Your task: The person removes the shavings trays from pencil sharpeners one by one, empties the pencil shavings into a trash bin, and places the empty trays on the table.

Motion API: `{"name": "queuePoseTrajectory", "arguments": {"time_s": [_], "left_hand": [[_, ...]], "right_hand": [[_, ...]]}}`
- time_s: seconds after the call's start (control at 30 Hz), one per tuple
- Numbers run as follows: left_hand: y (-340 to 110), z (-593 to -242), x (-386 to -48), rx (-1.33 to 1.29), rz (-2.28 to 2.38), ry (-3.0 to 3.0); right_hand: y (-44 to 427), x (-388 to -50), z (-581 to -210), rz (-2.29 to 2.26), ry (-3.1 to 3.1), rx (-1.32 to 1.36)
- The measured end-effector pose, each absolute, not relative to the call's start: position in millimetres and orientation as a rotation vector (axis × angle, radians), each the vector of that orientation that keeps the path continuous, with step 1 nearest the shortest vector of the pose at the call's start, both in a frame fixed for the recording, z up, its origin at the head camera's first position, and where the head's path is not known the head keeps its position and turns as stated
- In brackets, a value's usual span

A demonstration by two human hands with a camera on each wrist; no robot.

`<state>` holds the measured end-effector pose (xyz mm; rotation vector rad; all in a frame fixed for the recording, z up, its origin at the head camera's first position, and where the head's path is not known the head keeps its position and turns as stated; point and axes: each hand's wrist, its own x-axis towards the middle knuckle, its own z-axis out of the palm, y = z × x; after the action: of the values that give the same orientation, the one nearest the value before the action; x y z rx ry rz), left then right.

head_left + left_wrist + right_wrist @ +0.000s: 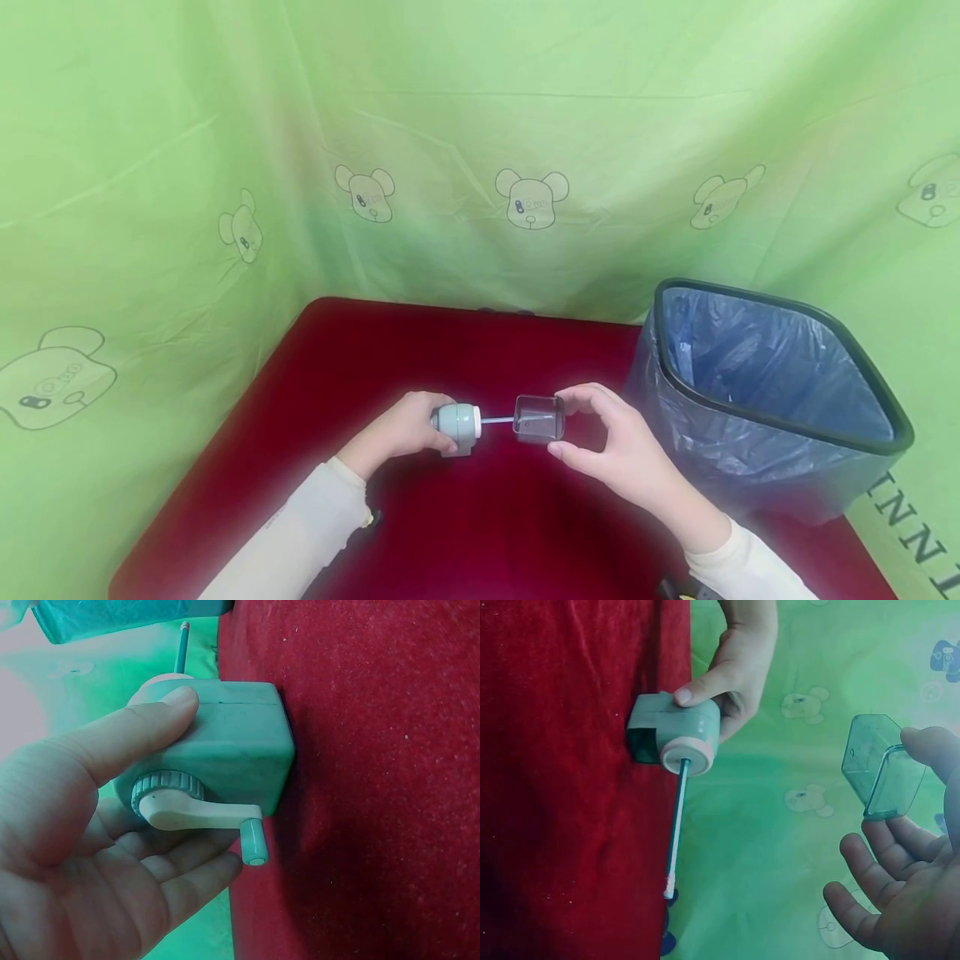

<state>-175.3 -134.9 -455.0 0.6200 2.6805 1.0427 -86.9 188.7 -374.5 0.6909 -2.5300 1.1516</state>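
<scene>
My left hand (405, 425) holds a pale green crank pencil sharpener (459, 427), with the thumb on top and the fingers underneath. Its crank (210, 814) is on the side seen in the left wrist view. From the round pinkish-white front, a pencil (676, 832) sticks out toward the right. An opening (643, 745) shows dark in the sharpener's body. My right hand (622, 446) pinches a clear shavings box (866, 761) between thumb and fingers. In the right wrist view this box is apart from sharpener and pencil; any shavings inside cannot be made out.
Both hands are above a red cloth-covered table (360, 350). At the right stands a bin (765, 414) with a black rim and a translucent liner. Green curtains (450, 108) printed with bear heads hang behind and at both sides.
</scene>
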Motion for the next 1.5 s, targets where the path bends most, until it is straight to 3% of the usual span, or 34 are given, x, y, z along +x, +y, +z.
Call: {"name": "queuePoseTrajectory", "arguments": {"time_s": [1.5], "left_hand": [[-136.1, -454.1, -175.0, 0.629, 1.054, 2.667]], "right_hand": [[189.6, -94.2, -424.4, 1.190, -2.672, 0.648]]}}
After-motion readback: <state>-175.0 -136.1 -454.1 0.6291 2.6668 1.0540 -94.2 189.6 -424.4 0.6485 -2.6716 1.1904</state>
